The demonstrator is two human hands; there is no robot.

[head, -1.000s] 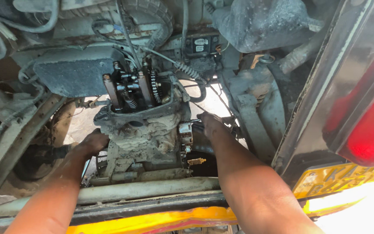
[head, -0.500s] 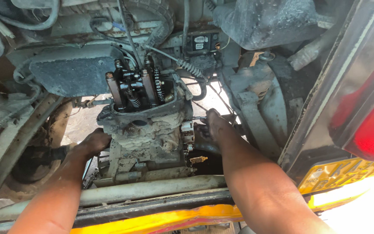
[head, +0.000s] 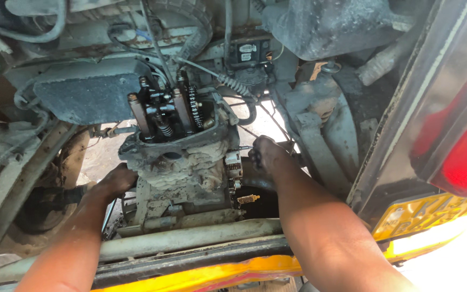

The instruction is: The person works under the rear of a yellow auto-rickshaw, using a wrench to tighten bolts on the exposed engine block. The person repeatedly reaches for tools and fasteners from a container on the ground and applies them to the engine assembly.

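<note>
A dirty, mud-caked engine [head: 182, 162] sits in the middle with its top cover off, showing valve springs, rocker parts and a timing chain [head: 193, 105]. My left hand [head: 115, 183] presses against the engine's lower left side; what it grips is hidden. My right hand [head: 266, 154] is on the engine's right side, fingers closed around a small dark tool or bolt pointing at the engine's side [head: 241, 148]. Both hands are greasy.
A grey metal bar [head: 190, 240] and a yellow body edge [head: 206, 273] run across below the engine. A dark flat cover [head: 90, 94] lies upper left. Cables and hoses [head: 228, 84] hang above. A red tail lamp [head: 460, 151] and yellow plate [head: 422, 213] stand at right.
My right hand has shifted slightly up along the engine's right side. My left hand stays in the same place. The view has moved slightly.
</note>
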